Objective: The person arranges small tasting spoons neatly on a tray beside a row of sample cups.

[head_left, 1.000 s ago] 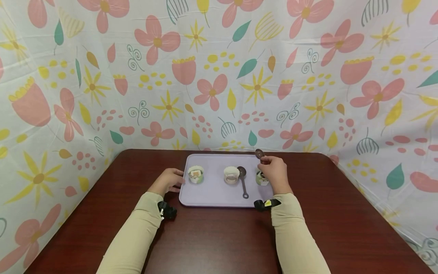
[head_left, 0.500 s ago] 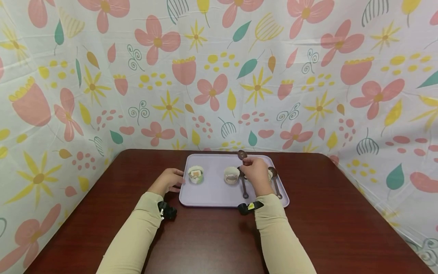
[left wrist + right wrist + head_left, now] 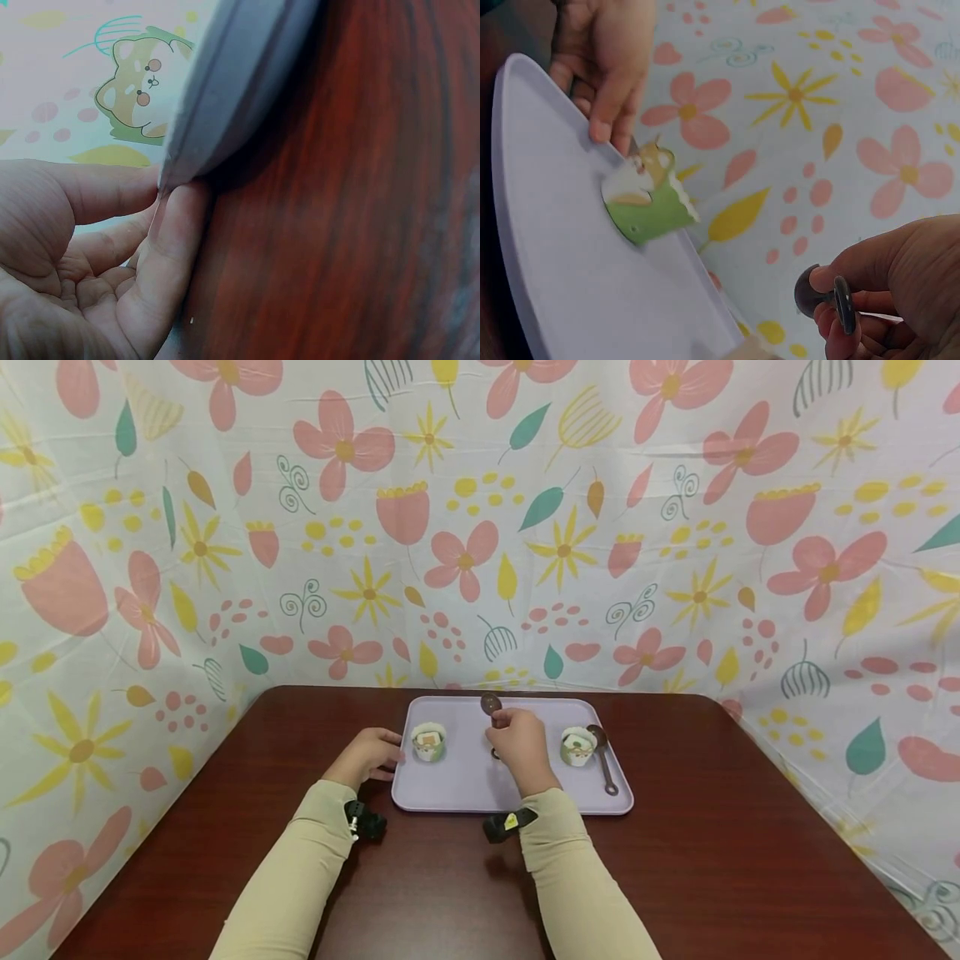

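My left hand point(image 3: 366, 755) pinches the left rim of the pale lilac tray point(image 3: 442, 793); in the left wrist view thumb and finger meet at the tray edge point(image 3: 225, 90). Above the tray's middle, my right hand point(image 3: 522, 747) pinches a brown spoon point(image 3: 491, 703) with its bowl upward. The right wrist view shows this spoon point(image 3: 808, 291) between thumb and fingers. A small paper cup point(image 3: 429, 744) with a green dog print stands on the tray's left. Another cup point(image 3: 577, 747) stands on the right, with a brown spoon point(image 3: 605, 766) lying beside it. My right hand hides the middle cup.
The tray sits near the far edge of a dark reddish-brown table point(image 3: 420, 885). Behind and around the table hangs a white flowered cloth point(image 3: 465, 635). A black wrist camera point(image 3: 508, 824) is strapped to the right wrist, over the tray's front edge.
My right hand has moved left along the tray with the spoon, from the right cup to the middle. The right cup and its spoon came into view. My left hand stays put.
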